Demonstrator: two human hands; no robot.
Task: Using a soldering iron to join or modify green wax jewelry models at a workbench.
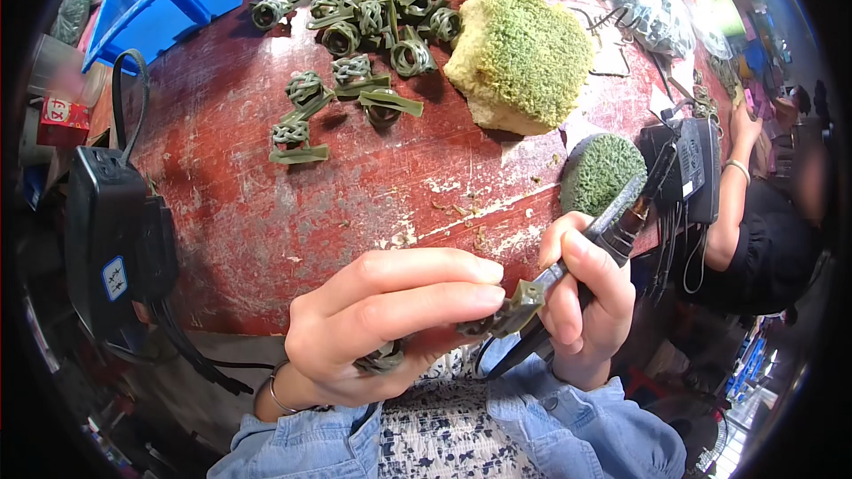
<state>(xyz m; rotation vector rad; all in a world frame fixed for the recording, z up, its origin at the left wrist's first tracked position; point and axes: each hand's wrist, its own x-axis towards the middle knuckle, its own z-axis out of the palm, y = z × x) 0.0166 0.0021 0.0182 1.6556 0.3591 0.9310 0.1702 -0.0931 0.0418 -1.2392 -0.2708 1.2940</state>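
Observation:
My left hand is closed around dark olive-green curled strip pieces, with one folded end showing beyond the fingertips. My right hand grips a long dark tool, possibly scissors, angled up to the right beside that end. Just beyond the tool sits a dark green foam pad. Behind it lies a larger, ragged yellow-green foam block. A pile of green woven curls with flat tails covers the back middle of the scratched red table.
A blue plastic bin is at back left, plastic bags at back right. Black devices with cables stand at left and right. A red box is at far left. Another person's arm reaches in at right.

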